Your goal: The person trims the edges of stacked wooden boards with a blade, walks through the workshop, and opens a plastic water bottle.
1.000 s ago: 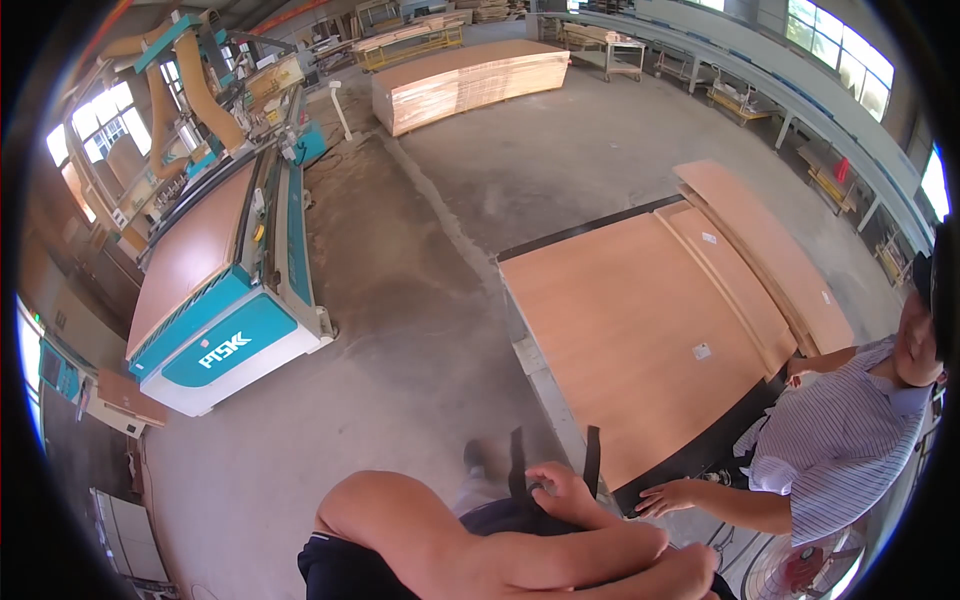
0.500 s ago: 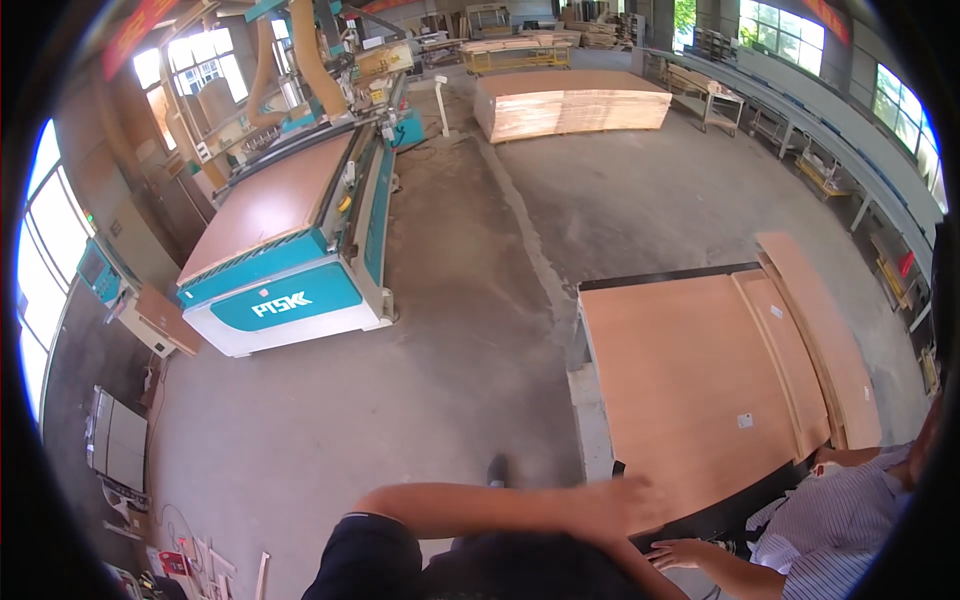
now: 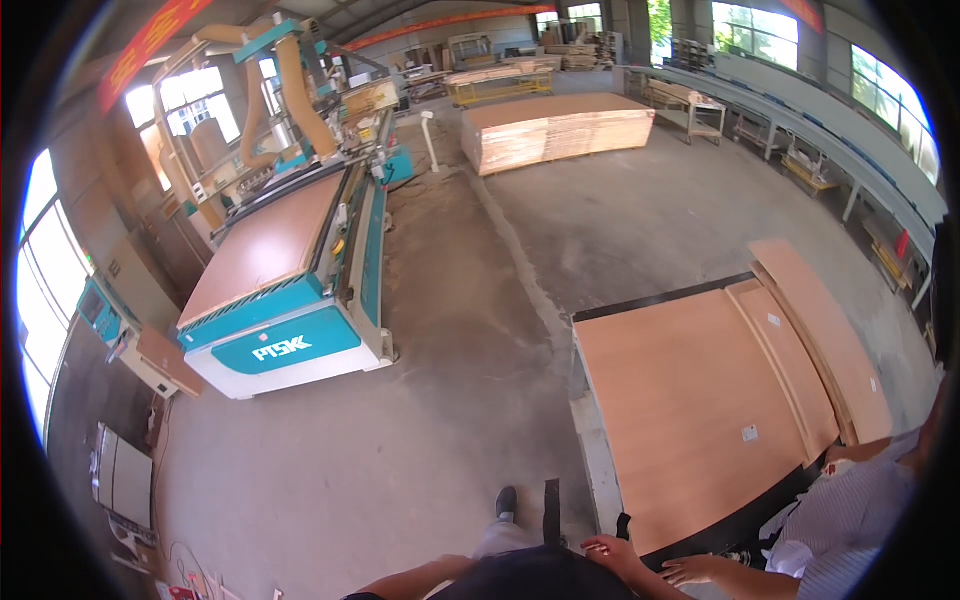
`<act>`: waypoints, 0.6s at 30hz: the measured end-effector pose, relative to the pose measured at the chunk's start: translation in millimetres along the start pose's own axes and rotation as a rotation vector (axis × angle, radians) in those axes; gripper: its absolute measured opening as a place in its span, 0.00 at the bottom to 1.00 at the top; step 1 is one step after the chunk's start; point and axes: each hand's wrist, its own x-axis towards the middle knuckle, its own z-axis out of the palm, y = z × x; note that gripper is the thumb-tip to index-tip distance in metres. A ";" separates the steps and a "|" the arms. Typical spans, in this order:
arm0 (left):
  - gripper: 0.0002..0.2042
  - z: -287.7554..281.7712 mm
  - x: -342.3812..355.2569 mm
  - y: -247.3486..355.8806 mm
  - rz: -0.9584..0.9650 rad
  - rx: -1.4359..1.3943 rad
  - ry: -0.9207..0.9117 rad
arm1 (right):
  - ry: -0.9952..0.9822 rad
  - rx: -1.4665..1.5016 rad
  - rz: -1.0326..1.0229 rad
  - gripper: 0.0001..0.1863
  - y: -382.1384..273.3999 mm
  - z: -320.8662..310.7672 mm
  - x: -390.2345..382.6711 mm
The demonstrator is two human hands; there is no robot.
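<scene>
At the lower edge my left forearm point(image 3: 425, 577) runs in toward my dark shirt, which hides the fingers of my left hand. Just right of the shirt front is my right hand point(image 3: 612, 552), its fingers loosely bent and pointing left, with nothing visible in them. It is close to the near left corner of a table bearing a large brown wood-look board point(image 3: 680, 400). A narrower strip board point(image 3: 785, 370) lies along that board's right side. Beside my right hand a co-worker's hand point(image 3: 692, 570) reaches in from the right, fingers spread.
A teal and white panel-cutting machine point(image 3: 290, 350) with a brown sheet point(image 3: 265, 235) on its bed stands at the left. A tall stack of boards point(image 3: 560, 135) sits farther back. A long roller conveyor point(image 3: 790, 120) lines the right wall. The co-worker's striped sleeve point(image 3: 840, 520) is at the lower right.
My left arm, earlier raised across my body with its hand over my right forearm, has dropped back to the lower left. My right hand now shows, and the view has tilted slightly upward.
</scene>
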 end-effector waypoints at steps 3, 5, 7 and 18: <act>0.20 -48.9 -50.3 37.6 0.087 0.205 0.149 | -0.096 -0.131 -0.033 0.15 3.6 -4.5 7.5; 0.18 -73.8 -79.0 63.2 0.147 0.343 0.234 | -0.112 -0.204 -0.097 0.16 5.0 -5.9 11.4; 0.15 -98.6 -97.7 86.0 0.324 0.129 0.501 | -0.187 -0.114 -0.067 0.16 5.1 -5.5 13.4; 0.16 -143.7 -138.8 173.9 0.627 -0.342 0.162 | -0.131 -0.146 -0.169 0.19 10.2 7.2 -5.9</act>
